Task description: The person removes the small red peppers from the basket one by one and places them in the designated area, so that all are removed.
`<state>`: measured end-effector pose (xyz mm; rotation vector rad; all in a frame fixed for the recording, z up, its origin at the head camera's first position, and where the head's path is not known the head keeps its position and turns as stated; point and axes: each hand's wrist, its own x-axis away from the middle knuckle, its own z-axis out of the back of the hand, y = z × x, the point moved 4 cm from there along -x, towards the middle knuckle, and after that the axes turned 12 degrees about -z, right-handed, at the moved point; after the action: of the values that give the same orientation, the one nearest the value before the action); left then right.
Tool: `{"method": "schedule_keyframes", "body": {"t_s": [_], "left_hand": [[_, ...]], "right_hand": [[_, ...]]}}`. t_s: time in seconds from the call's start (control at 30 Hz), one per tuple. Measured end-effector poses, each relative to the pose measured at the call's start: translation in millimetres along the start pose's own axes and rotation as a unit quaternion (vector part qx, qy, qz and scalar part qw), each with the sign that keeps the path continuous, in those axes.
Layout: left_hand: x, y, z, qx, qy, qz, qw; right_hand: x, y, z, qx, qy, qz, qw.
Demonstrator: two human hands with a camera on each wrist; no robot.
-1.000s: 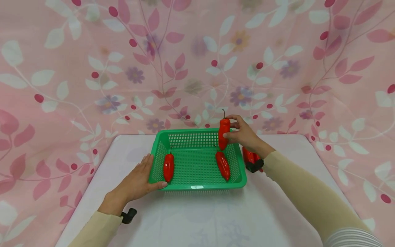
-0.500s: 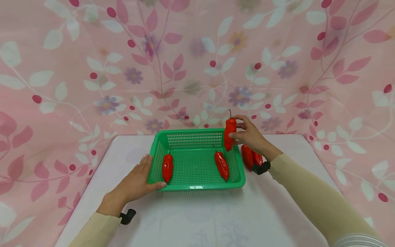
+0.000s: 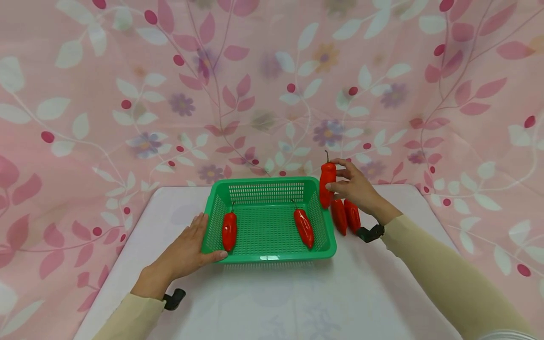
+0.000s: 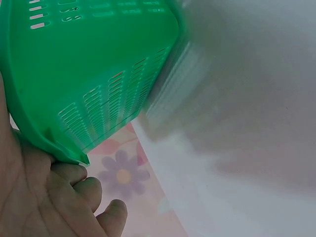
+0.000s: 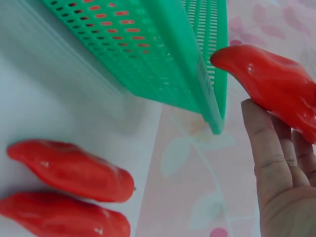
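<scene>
A red chili pepper (image 3: pixel 327 185) stands stem-up in the pinch of my right hand (image 3: pixel 354 188), above the basket's right rim. The right wrist view shows the pepper (image 5: pixel 276 81) lying along the fingertips, its pointed end overlapping the basket. My left hand (image 3: pixel 187 250) rests at the left side of a green plastic basket (image 3: pixel 272 259), fingers straight along the wall and thumb on the front rim. From the left wrist, the fingers lie against the outside of the basket (image 4: pixel 94 54). Inside, one red pepper (image 3: pixel 229 231) lies at left and another (image 3: pixel 303 228) at right.
Two more red peppers (image 3: pixel 339 217) lie side by side on the white-covered table (image 3: pixel 272 302), just right of the basket. They show in the right wrist view as glossy red peppers (image 5: pixel 74 170). A pink floral cloth (image 3: pixel 263 94) hangs behind the table.
My right hand has moved right with the pepper, from over the basket's inside to its right rim. The two peppers on the table show more fully. My left hand keeps its place.
</scene>
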<state>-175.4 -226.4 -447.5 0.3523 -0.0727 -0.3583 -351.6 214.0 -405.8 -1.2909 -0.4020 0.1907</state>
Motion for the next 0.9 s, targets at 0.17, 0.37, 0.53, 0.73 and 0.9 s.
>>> {"method": "schedule_keyframes", "body": {"t_s": [0.17, 0.37, 0.53, 0.73, 0.9], "left_hand": [[0.1, 0.7, 0.3, 0.003, 0.0, 0.002, 1.0], [-0.4, 0.4, 0.2, 0.001, 0.001, 0.0, 1.0], [-0.3, -0.7, -0.3, 0.0, 0.0, 0.001, 1.0], [0.0, -1.0, -0.3, 0.001, 0.0, 0.001, 1.0], [-0.3, -0.2, 0.1, 0.001, 0.0, 0.001, 1.0]], "right_hand": [[7.1, 1.8, 10.0, 0.009, 0.009, 0.0, 0.9999], [15.0, 4.7, 18.9, 0.012, 0.018, -0.006, 0.9997], [18.5, 7.6, 24.6, 0.01, 0.021, -0.004, 0.9997], [22.8, 10.7, 29.2, 0.018, 0.027, -0.004, 0.9995], [26.3, 14.3, 32.7, 0.029, 0.041, -0.003, 0.9988]]}}
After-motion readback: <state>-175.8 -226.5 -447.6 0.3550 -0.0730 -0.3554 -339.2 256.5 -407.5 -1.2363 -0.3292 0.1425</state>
